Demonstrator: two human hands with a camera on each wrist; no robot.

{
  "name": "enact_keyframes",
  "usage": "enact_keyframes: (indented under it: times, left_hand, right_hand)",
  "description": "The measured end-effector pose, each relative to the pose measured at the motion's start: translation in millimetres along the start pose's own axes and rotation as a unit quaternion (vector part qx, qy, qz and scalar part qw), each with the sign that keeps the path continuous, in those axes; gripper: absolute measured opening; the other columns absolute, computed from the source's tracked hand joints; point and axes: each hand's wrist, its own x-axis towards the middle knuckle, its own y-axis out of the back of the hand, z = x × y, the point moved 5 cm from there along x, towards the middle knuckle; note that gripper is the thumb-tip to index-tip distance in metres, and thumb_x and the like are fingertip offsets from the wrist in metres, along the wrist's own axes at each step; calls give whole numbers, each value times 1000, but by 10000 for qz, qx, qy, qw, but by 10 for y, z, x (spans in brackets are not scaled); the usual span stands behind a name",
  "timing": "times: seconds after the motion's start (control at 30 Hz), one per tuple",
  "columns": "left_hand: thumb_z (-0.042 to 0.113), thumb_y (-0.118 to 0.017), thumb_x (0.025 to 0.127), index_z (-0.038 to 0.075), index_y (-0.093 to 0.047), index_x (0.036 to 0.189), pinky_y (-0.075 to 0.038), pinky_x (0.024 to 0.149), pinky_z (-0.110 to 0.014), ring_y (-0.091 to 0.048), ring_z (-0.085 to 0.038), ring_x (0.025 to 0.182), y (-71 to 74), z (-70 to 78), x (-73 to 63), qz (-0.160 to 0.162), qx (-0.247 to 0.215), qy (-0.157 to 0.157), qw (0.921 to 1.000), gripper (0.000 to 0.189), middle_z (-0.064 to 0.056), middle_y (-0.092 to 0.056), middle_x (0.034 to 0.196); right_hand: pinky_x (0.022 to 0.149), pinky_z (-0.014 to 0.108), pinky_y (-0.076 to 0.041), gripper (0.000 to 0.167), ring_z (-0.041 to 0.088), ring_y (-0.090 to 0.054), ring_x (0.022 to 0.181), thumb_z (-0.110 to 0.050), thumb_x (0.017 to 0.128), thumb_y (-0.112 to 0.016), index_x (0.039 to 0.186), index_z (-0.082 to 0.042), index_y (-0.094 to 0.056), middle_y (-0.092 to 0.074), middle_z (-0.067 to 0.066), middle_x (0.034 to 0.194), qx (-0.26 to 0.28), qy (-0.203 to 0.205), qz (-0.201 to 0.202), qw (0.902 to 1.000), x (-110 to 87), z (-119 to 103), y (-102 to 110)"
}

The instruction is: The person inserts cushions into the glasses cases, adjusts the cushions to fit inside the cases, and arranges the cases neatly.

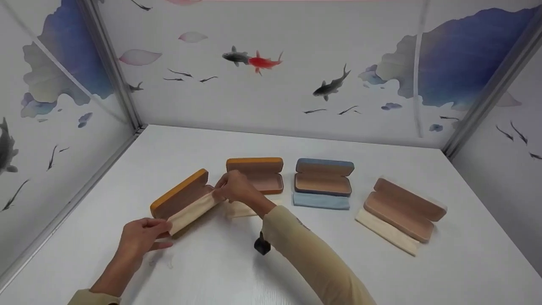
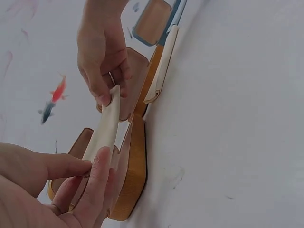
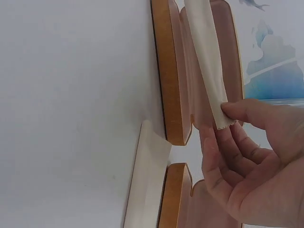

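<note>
A folded cream cloth is stretched between both hands, over an open orange glasses case with a pinkish-brown lining. My left hand pinches the cloth's near-left end between thumb and fingers. At the far-right end, my right hand pinches it with the thumb on top, as the right wrist view shows of the cloth. In the left wrist view the cloth hangs above the case, apparently apart from its floor. The right hand partly hides a second open orange case behind it.
Another folded cream cloth lies before the second orange case. Right of it stand an open blue case with a blue cloth, then an open case with a brown lining with a cream cloth. Printed panels enclose the white table.
</note>
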Motion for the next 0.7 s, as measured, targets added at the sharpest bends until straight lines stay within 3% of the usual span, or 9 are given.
enact_keyframes:
  times: [0.23,0.4,0.7]
  left_hand:
    - [11,-67,96,-12,-53,133,-61,72,-27,-71,-6,79,39,-3,47,183,-417,49,9989,46,-12,-64,110]
    - [7,-67,95,-13,-54,133,-61,71,-25,-73,-7,75,65,-35,75,311,-561,24,9979,45,-11,-64,107]
    - [2,-67,93,-16,-55,131,-61,68,-24,-74,-9,70,67,-71,121,447,-636,-103,9969,44,-2,-71,91]
  right_hand:
    - [74,35,-62,16,19,-70,78,-8,88,-74,101,0,-73,-73,13,94,356,-246,307,9986,144,18,-58]
    - [65,22,-53,16,10,-62,74,-7,88,-73,103,-1,-74,-73,11,97,293,-114,496,9983,220,14,-95]
    - [65,20,-49,13,9,-59,77,-5,85,-77,97,-2,-76,-73,8,94,213,2,828,9963,276,54,-149]
